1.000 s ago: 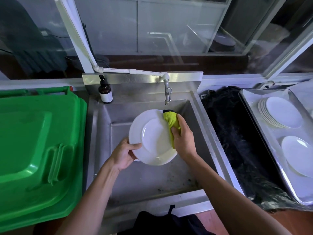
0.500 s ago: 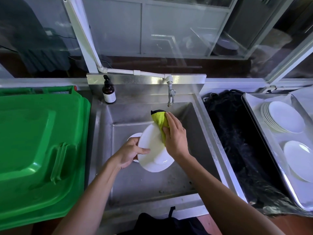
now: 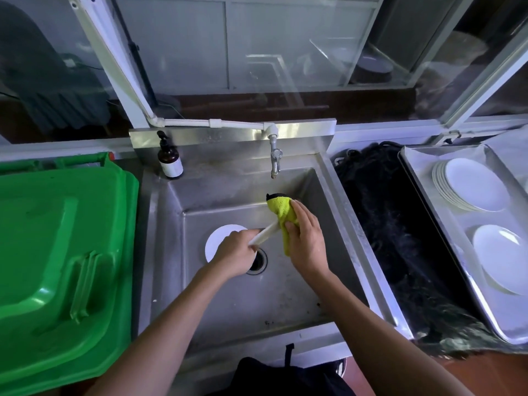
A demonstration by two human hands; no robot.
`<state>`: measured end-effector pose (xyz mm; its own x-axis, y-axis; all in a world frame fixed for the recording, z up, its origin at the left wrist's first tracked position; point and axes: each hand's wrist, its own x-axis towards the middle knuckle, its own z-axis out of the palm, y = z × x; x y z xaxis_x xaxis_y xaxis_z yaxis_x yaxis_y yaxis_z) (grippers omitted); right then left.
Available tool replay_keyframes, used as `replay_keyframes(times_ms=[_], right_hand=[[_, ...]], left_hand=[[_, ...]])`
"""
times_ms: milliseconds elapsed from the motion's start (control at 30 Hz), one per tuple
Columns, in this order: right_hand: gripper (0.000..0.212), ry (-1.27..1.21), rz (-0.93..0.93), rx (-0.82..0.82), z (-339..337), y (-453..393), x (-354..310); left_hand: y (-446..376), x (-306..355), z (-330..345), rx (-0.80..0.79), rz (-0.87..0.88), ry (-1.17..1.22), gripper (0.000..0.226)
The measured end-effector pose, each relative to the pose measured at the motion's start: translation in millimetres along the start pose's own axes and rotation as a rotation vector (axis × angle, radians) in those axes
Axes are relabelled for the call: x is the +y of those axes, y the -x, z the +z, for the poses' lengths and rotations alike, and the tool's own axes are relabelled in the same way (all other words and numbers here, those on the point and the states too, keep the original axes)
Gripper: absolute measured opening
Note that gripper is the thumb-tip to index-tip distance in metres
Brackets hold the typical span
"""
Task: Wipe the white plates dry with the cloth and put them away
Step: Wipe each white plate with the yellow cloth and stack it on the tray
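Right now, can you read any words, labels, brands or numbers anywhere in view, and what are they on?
No text can be read anywhere in this view.
Pump bottle behind the sink: it bears a white label, too small and blurred to show any print.
Green bin lid: moulded ridges only, no lettering visible.
White plates on the tray, the yellow cloth and the tap: no markings visible.

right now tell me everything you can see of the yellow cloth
The yellow cloth is a bright yellow-green, fuzzy, towel-like rag with a dark black edge at its top end. It is bunched and folded, hanging over the far edge of the white plate, which is seen nearly edge-on above the sink. The right hand presses it against the plate, thumb on the near side. The left hand holds the plate's other edge.
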<state>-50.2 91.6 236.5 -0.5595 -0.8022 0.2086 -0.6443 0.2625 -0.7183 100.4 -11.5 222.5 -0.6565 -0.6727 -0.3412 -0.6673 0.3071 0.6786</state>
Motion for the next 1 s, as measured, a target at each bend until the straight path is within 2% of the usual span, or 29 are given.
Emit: replay_keyframes(times_ms=[200, 433, 633, 767, 1000], right_hand=[[0.046, -0.003, 0.076, 0.081, -51.5, 2.7, 51.9], [0.047, -0.002, 0.172, 0.222, -136.1, 10.7, 121.5], [0.041, -0.032, 0.211, 0.338, -231.8, 17.1, 192.1], [0.028, -0.018, 0.184, 0.496, -294.1, 23.4, 232.5], [0.02, -0.044, 0.331, 0.611, -370.7, 57.5, 315.1]], left_hand=[[-19.5, 42.8, 26.2, 0.045, 0.19, -0.347, 0.073], [-45.9, 126.7, 76.9, 0.046, 0.403, -0.552, 0.082], [-78.4, 217.7, 138.1, -0.003, 0.532, -0.652, 0.084], [-99.1, 287.2, 188.0, -0.083, 0.619, -0.705, 0.082], [-121.4, 376.2, 279.4, -0.196, 0.776, -0.862, 0.078]])
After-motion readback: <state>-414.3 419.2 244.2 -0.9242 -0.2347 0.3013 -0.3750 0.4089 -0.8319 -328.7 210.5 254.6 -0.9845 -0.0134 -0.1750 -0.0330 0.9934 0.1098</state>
